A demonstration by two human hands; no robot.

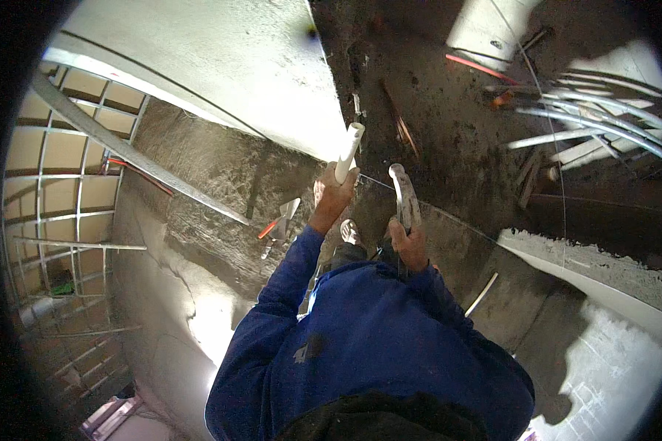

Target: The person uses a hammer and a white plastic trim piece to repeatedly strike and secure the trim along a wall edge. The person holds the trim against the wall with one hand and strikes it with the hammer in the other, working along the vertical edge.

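Note:
My left hand (332,198) is wrapped round a short white plastic pipe (351,151), which sticks up out of the fist with its round end showing. To its right, my right hand (410,246) is closed on what looks like a claw hammer (403,192). The hammer has a pale, worn metal head with a rounded end and a curved part, and a dark handle mostly covered by the hand. The pipe and the hammer are apart. Below and between the hands, a foot (351,231) shows on the floor.
A trowel-like tool (287,217) with an orange handle lies left of my left hand. White pipes (603,121) are heaped at the far right. A pale wall (221,66) rises at the far left, beside a metal grille (70,176). A low ledge (596,272) runs along the right.

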